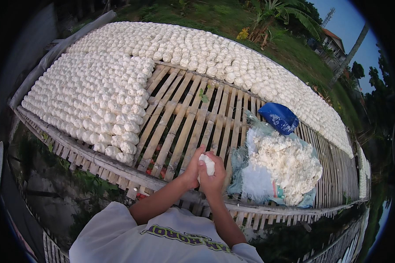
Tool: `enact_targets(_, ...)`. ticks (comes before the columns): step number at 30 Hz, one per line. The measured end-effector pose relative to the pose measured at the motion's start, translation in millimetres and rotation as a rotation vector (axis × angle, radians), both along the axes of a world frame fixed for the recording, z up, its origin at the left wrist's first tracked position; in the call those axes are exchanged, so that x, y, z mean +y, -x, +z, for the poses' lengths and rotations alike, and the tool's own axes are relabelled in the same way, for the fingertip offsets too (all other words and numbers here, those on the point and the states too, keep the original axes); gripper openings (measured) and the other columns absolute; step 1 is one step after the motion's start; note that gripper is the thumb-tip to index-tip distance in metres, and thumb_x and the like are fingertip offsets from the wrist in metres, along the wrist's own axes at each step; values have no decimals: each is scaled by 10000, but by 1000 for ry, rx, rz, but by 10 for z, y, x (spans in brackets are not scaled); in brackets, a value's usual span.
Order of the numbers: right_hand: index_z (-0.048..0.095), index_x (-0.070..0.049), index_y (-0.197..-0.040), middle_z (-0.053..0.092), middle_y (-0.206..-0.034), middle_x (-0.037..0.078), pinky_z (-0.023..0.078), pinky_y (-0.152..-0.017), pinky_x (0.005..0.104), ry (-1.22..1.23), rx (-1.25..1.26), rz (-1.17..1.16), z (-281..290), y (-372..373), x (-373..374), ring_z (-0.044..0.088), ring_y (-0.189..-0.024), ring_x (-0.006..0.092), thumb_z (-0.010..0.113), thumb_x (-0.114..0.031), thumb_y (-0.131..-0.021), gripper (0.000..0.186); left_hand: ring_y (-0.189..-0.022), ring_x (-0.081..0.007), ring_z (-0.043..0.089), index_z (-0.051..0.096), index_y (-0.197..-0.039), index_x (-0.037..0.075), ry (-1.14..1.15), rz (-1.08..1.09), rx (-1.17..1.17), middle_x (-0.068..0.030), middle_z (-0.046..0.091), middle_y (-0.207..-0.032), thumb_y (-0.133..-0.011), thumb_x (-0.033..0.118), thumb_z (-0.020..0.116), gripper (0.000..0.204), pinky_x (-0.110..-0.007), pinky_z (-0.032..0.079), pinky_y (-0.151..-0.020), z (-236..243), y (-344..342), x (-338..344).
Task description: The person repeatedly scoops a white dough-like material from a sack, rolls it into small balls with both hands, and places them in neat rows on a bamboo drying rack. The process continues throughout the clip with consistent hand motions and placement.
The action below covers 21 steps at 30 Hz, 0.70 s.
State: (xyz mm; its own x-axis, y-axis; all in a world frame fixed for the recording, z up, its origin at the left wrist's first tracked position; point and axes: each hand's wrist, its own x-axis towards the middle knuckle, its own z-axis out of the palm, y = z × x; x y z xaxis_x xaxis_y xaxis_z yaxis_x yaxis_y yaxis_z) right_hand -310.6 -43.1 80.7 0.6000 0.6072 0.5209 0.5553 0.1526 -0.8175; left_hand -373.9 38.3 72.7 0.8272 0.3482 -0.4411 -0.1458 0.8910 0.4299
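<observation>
Above the front edge of a bamboo slat rack (180, 116), my two hands are pressed together around a lump of white dough-like paste (207, 165). My left hand (191, 170) cups it from the left side. From the right, my right hand (215, 175) wraps its fingers round the same lump. Part of the lump shows between my thumbs; the rest is hidden by the palms. To the right of my hands lies a heap of white crumbly paste (287, 164) on a frayed woven plastic sack (255, 177).
Rows of white shaped balls (87, 96) cover the rack's left side, and another band of balls (232, 59) runs along its far side. A blue plastic scoop (278, 117) leans behind the heap. A small green leaf sprig (203, 95) lies on the slats. Grass (215, 22) lies beyond.
</observation>
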Motion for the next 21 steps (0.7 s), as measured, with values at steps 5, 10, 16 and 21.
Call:
enact_targets(5,704,0,-1227,698,-1180,190,553,-937,412,7,27,-98,60,106,57,704,-1058,312,791,-157,-934,345,-1208,-301,676,592,-1422,139,99,34,-158,-141,666,-1344,-1026,762,397,763,-474,535,-1039,-69,82,24)
enact_targets(10,670,9,-1353,695,-1242,171,521,-1019,397,-66,-25,199,114,59,19,681,-1138,288,770,-238,-961,473,-1377,-456,574,475,-1514,105,-69,-31,-335,-248,553,-1516,-1082,675,351,726,-568,503,-1108,-5,139,148)
enact_targets(16,660,12,-1359,725,-1216,188,555,-979,414,64,177,35,85,91,44,714,-1124,307,795,-277,-928,537,-1309,-384,630,467,-1504,72,-76,379,18,-220,620,-1431,-1074,686,411,752,-514,526,-1091,-76,86,-2)
enact_targets(21,655,13,-1360,725,-1130,187,569,-943,431,43,-216,114,149,53,-5,722,-1055,334,797,-285,-916,552,-1266,-340,653,610,-1342,58,-1,67,-264,-191,669,-1363,-1084,686,376,718,-499,531,-1074,-117,216,50)
